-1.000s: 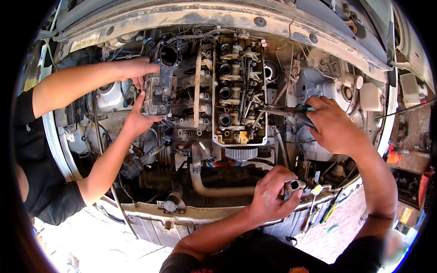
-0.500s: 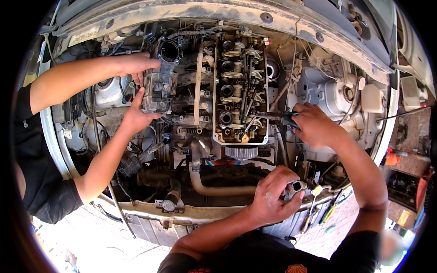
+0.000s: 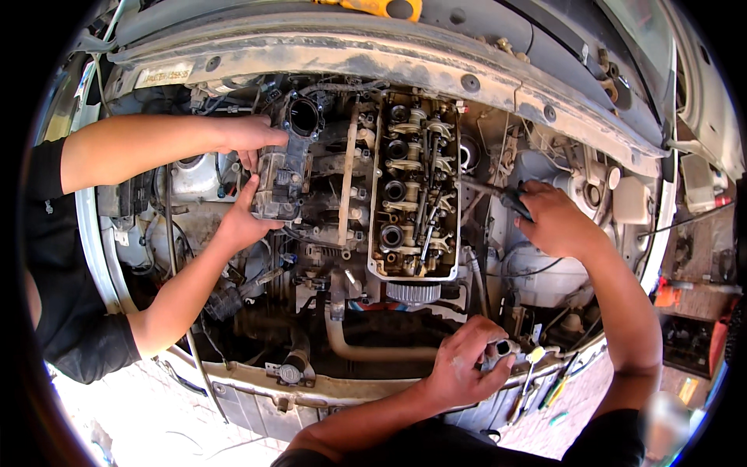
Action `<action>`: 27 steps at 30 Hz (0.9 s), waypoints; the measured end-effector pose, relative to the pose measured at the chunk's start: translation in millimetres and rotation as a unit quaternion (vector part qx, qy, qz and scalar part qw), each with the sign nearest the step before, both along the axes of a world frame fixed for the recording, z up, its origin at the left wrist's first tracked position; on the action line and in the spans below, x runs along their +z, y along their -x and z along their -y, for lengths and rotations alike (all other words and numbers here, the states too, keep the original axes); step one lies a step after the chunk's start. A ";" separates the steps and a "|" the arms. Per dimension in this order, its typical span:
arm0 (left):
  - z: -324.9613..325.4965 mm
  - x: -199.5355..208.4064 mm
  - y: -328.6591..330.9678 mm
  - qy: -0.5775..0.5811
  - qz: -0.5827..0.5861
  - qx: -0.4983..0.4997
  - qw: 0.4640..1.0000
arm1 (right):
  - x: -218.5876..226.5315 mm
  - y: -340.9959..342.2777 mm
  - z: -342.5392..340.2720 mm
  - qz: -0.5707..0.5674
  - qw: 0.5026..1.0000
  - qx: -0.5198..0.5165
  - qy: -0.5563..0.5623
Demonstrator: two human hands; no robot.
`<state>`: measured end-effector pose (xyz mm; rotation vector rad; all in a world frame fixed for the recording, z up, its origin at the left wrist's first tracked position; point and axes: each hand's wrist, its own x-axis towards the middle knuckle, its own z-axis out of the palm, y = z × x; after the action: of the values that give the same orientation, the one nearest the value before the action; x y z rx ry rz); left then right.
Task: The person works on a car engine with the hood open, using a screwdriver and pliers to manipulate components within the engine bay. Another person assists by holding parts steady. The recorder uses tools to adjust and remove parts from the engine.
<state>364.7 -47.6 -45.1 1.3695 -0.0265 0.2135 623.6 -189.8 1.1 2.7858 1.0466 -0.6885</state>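
Note:
Before me is an engine with its valve train uncovered: the open cylinder head (image 3: 376, 257) shows rocker arms (image 3: 405, 165) and round dark plug wells (image 3: 395, 191). My right hand (image 3: 554, 220) is closed around the dark handles of what look like pliers (image 3: 510, 201). Their long metal end points left, at the right rim of the cylinder head. Low in front of the engine, my left hand (image 3: 467, 362) grips a short hollow metal piece (image 3: 502, 348), its dark opening facing right. A toothed pulley (image 3: 413, 293) sits at the near end of the head.
At left, another person's hands (image 3: 253, 210) hold a black housing (image 3: 280, 179) with a round opening. The car's front crossmember (image 3: 257, 372) runs near me. Several hand tools (image 3: 554, 389) lie at the near right. A yellow object (image 3: 389, 8) rests at the far edge.
The pliers have drawn back rightward from over the valve train to its right rim. My left hand still grips the metal piece. The view has shifted slightly toward the far side.

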 end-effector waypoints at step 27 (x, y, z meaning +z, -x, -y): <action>-17.4 2.4 -8.8 0.207 0.009 0.087 0.974 | -71.8 -70.0 -251.7 0.239 0.819 0.293 0.432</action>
<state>373.5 -30.2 -42.7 0.9532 0.1191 0.3578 693.6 61.9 -70.6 1.5930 1.0284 -0.2375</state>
